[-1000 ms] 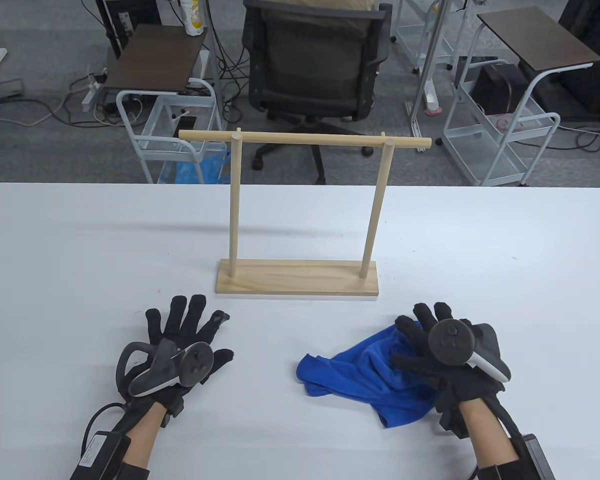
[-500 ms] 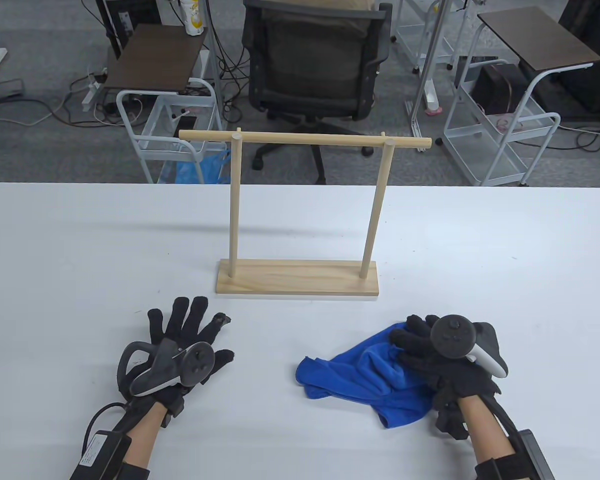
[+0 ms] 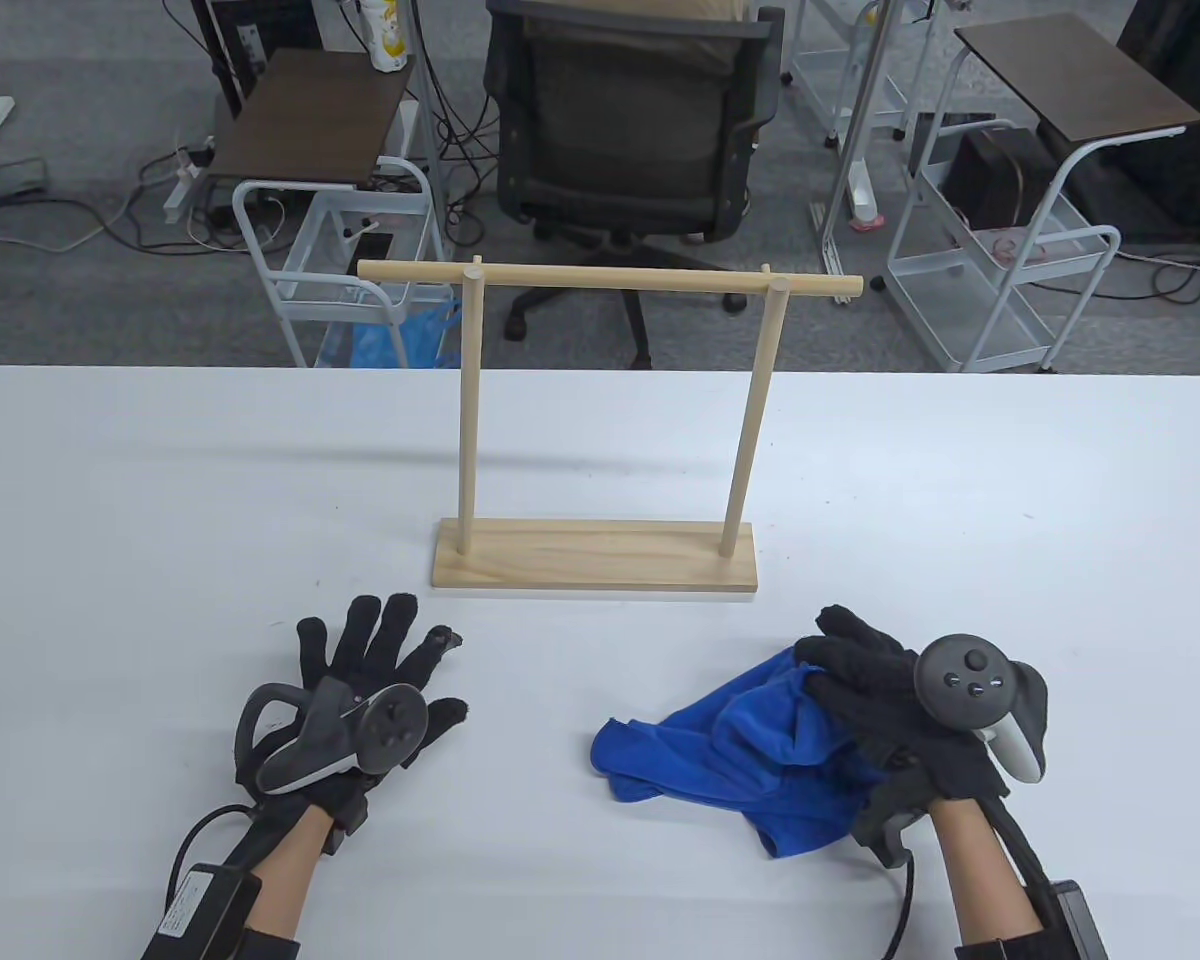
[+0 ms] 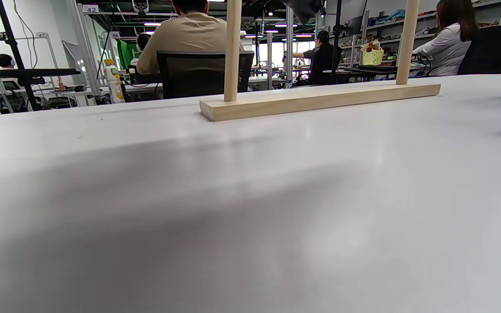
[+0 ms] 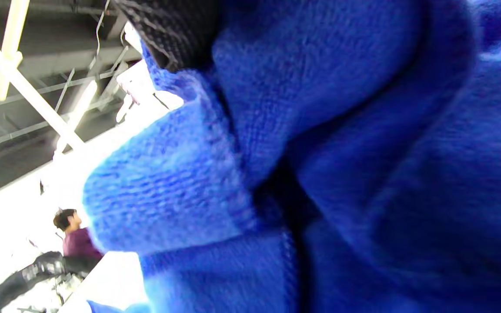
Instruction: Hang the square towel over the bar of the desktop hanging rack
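Note:
A crumpled blue towel [image 3: 730, 752] lies on the white table [image 3: 160, 480] at the near right. My right hand [image 3: 865, 680] grips its right part, fingers curled over the cloth. In the right wrist view the towel [image 5: 342, 174] fills the frame, with a gloved finger [image 5: 176, 30] at the top. The wooden hanging rack [image 3: 600, 420] stands mid-table, its bar [image 3: 610, 278] high across two posts; its base shows in the left wrist view [image 4: 320, 98]. My left hand [image 3: 375, 670] rests flat on the table at the near left, fingers spread, empty.
An office chair [image 3: 625, 120], white wire carts [image 3: 1000, 270] and small side tables [image 3: 310, 110] stand beyond the table's far edge. A blue bag [image 3: 400, 335] sits on the floor behind the rack.
My right hand has curled its fingers onto the towel and shifted slightly right, bunching the cloth's right part upward. The left hand and rack have not moved.

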